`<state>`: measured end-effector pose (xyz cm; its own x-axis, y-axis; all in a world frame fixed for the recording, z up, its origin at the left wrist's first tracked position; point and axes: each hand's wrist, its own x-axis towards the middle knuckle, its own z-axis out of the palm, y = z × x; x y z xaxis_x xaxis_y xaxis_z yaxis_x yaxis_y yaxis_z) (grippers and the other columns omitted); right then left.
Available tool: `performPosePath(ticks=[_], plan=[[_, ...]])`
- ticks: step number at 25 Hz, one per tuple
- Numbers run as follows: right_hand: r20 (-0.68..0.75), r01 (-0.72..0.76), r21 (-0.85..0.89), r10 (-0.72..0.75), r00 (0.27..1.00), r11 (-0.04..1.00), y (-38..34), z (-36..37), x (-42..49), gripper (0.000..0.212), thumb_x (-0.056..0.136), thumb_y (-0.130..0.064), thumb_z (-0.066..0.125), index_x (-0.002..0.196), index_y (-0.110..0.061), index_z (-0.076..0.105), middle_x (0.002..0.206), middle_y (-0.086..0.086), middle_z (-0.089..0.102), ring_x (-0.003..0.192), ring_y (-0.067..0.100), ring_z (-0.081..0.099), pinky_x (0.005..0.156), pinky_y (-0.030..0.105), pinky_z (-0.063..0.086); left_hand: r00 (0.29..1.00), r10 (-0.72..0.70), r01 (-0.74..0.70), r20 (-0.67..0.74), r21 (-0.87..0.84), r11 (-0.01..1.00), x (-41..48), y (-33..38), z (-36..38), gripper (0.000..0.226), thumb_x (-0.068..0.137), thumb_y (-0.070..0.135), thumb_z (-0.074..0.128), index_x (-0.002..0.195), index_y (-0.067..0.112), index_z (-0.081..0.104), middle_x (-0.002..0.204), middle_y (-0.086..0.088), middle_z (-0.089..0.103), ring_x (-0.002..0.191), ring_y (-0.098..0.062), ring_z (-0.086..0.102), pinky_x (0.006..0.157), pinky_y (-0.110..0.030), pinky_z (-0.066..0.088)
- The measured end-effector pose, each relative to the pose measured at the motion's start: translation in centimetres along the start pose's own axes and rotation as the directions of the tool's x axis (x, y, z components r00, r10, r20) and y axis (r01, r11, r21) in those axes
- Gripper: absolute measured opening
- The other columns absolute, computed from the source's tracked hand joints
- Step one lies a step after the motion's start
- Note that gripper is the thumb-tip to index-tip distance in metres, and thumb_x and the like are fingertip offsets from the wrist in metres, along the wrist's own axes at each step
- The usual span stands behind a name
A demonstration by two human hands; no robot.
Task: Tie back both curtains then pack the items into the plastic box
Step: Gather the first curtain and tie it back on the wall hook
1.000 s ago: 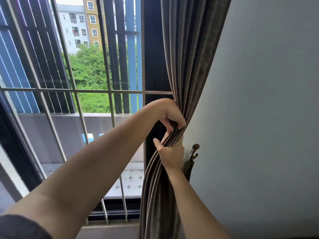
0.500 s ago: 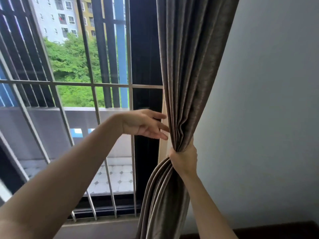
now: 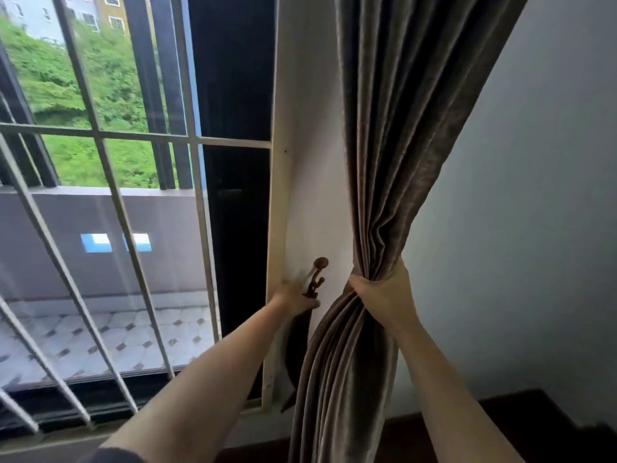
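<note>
The right hand [image 3: 380, 295] grips the brown curtain [image 3: 384, 145], fingers wrapped round the gathered folds just right of the wall hook [image 3: 316, 279]. Above the grip the cloth fans out, and below it the folds hang down. The left hand [image 3: 293, 297] touches the hook's base from the left, at the top of a dark strap [image 3: 297, 349] hanging below the hook. Blur hides whether its fingers hold the strap. Window bars [image 3: 133, 137] stand left of the hook.

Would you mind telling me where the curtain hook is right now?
In the head view, the curtain hook sits on the pale wall strip, between the window frame and the gathered curtain, with the left hand at its base.
</note>
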<state>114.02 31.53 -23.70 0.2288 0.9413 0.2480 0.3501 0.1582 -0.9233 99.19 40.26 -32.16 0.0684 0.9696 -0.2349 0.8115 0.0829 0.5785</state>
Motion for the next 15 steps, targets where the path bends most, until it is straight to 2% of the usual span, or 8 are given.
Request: performPosePath(ticks=[3, 5, 8, 9, 11, 12, 15], plan=[[0.014, 0.000, 0.001, 0.000, 1.000, 1.000, 0.8, -0.2, 1.0, 0.035, 0.062, -0.016, 0.067, 0.096, -0.011, 0.060, 0.084, 0.005, 0.066, 0.079, 0.020, 0.066, 0.078, 0.042, 0.058, 0.998, -0.057, 0.055, -0.029, -0.077, 0.996, 1.7, -1.1, 2.4, 0.046, 0.084, 0.036, 0.066, 0.118, 0.006, 0.059, 0.122, -0.012, 0.062, 0.113, -0.028, 0.058, 0.086, -0.026, 0.043], [0.026, 0.009, 0.003, -0.009, 1.000, 1.000, 1.1, 0.0, 1.3, 0.038, 0.060, -0.019, 0.066, 0.096, -0.010, 0.060, 0.084, 0.005, 0.066, 0.079, 0.020, 0.067, 0.077, 0.041, 0.058, 0.998, -0.065, 0.060, -0.023, -0.170, 0.984, 2.1, -2.0, 3.5, 0.035, 0.089, 0.035, 0.058, 0.113, 0.009, 0.063, 0.116, -0.011, 0.066, 0.106, -0.027, 0.061, 0.084, -0.027, 0.045], [0.045, 0.027, 0.024, -0.028, 0.999, 0.999, 1.0, 0.6, 1.6, 0.038, 0.066, -0.010, 0.070, 0.102, -0.008, 0.058, 0.088, 0.005, 0.066, 0.083, 0.018, 0.066, 0.080, 0.036, 0.057, 1.000, 0.020, -0.011, 0.023, -0.343, 0.939, 0.5, -3.6, 3.3, 0.032, 0.095, 0.034, 0.049, 0.116, 0.015, 0.063, 0.114, -0.005, 0.065, 0.101, -0.020, 0.061, 0.087, -0.028, 0.048], [0.049, 0.034, 0.037, -0.035, 0.998, 0.999, 1.0, 0.9, 1.7, 0.039, 0.068, -0.006, 0.071, 0.106, -0.008, 0.058, 0.091, 0.004, 0.065, 0.086, 0.017, 0.065, 0.082, 0.033, 0.056, 0.997, 0.080, -0.072, 0.011, -0.349, 0.935, -0.5, -4.5, 2.5, 0.031, 0.094, 0.035, 0.050, 0.115, 0.017, 0.063, 0.109, 0.000, 0.065, 0.097, -0.016, 0.060, 0.083, -0.025, 0.048], [0.059, 0.039, 0.064, -0.043, 0.997, 0.997, 0.8, 1.4, 1.8, 0.044, 0.070, -0.002, 0.072, 0.111, -0.008, 0.057, 0.096, 0.003, 0.065, 0.090, 0.014, 0.065, 0.083, 0.027, 0.053, 0.984, 0.180, -0.176, -0.002, -0.215, 0.961, -2.2, -7.2, -0.4, 0.025, 0.091, 0.040, 0.056, 0.101, 0.020, 0.067, 0.086, 0.008, 0.064, 0.077, -0.004, 0.058, 0.065, -0.012, 0.044], [0.071, 0.041, 0.074, -0.046, 0.996, 0.996, 0.6, 1.8, 1.8, 0.045, 0.070, 0.000, 0.072, 0.111, -0.008, 0.057, 0.096, 0.002, 0.064, 0.090, 0.013, 0.064, 0.083, 0.026, 0.052, 0.979, 0.205, -0.204, -0.005, -0.112, 0.973, -2.7, -8.7, -2.1, 0.026, 0.088, 0.042, 0.059, 0.091, 0.018, 0.069, 0.075, 0.007, 0.063, 0.066, -0.002, 0.056, 0.056, -0.010, 0.040], [0.125, 0.036, 0.072, -0.044, 0.991, 0.997, 0.3, 3.5, 2.1, 0.038, 0.069, 0.002, 0.072, 0.101, -0.012, 0.058, 0.090, 0.001, 0.063, 0.085, 0.011, 0.064, 0.077, 0.024, 0.054, 0.968, 0.250, -0.243, -0.032, 0.138, 0.960, -4.3, -11.5, -8.0, 0.034, 0.084, 0.045, 0.063, 0.063, 0.019, 0.059, 0.057, 0.001, 0.055, 0.051, -0.007, 0.047, 0.050, -0.018, 0.034]])
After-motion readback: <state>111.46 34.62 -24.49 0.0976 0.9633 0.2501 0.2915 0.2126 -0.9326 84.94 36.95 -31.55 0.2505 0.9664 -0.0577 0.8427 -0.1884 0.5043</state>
